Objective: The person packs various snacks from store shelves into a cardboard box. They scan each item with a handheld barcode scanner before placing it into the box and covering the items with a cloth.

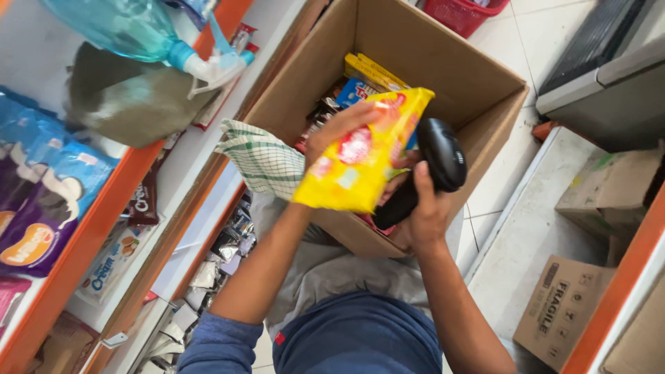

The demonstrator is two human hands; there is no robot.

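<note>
The left hand (339,131) grips a yellow snack packet (364,156) just above the open cardboard box (443,62), while the right hand (422,208) is closed round a black handheld scanner (436,166) touching the packet's edge. The slick packet, pinched only at one side, looks liable to slip into the box among the other packets (360,83). A checked cloth (263,159) drapes the box's near-left edge, and a spray bottle (149,34) lies on the shelf (90,235) left of the box

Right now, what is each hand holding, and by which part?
The left hand grips a yellow snack packet by its upper left edge. The right hand holds a black barcode scanner by its handle.
</note>
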